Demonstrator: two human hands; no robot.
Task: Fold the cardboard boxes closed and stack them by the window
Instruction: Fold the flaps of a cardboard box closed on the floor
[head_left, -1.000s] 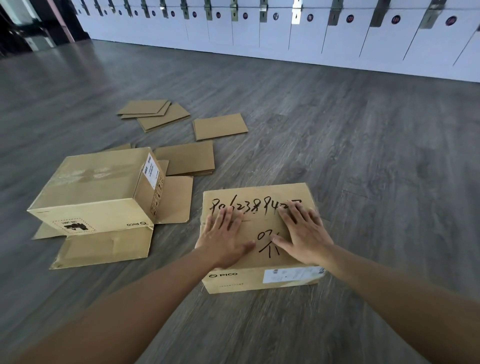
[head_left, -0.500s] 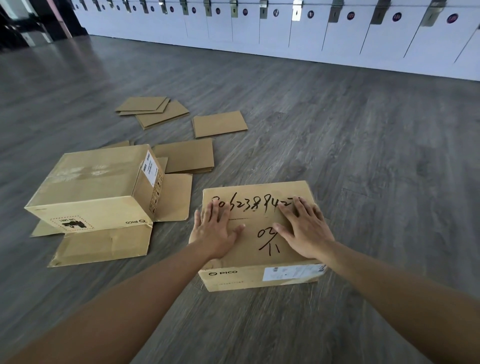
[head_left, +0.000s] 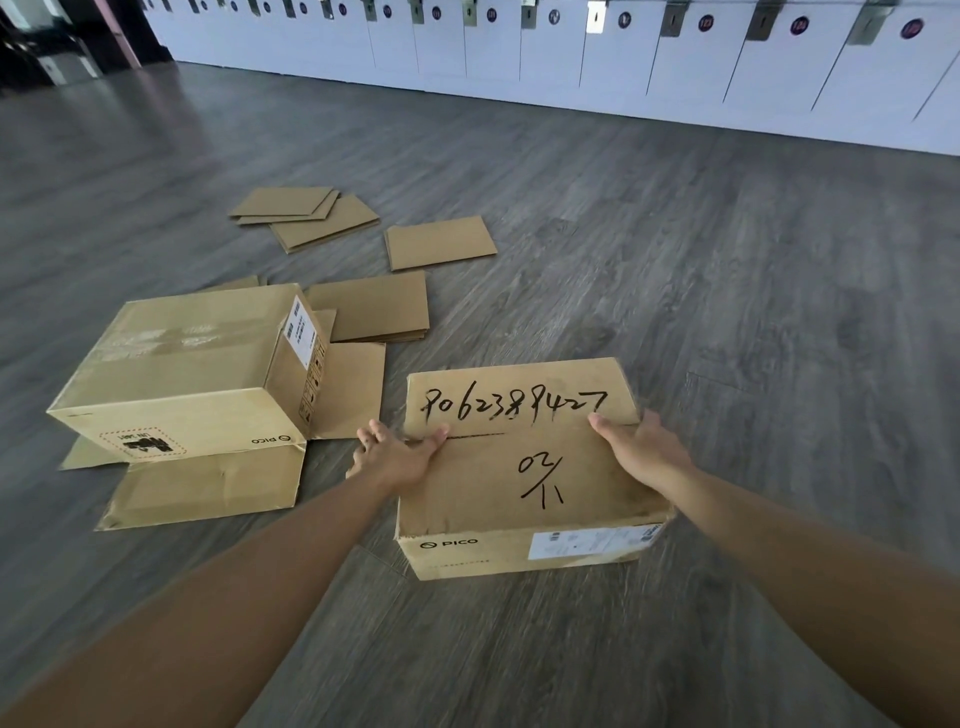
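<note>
Nearby, second box (head_left: 192, 374), loose cardboard sheets (head_left: 439, 241).

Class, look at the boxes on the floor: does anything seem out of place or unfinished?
Yes. The left box lies with flaps splayed open on the floor, and loose cardboard sheets are scattered behind it.

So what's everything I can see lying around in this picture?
Marked box: one, tan, black handwriting on top, floor, nearest the person.
Second box: one, tan, floor at left, flaps splayed out beneath it.
Flat sheets: several, tan, scattered on the floor beyond the boxes; exact count unclear where they overlap.
Lockers: a row, white with numbered round tags, along the far wall.
Floor: grey wood-look planks.
Left hand: grips the marked box's left edge, thumb on top.
Right hand: grips its right edge, thumb on top.
</note>
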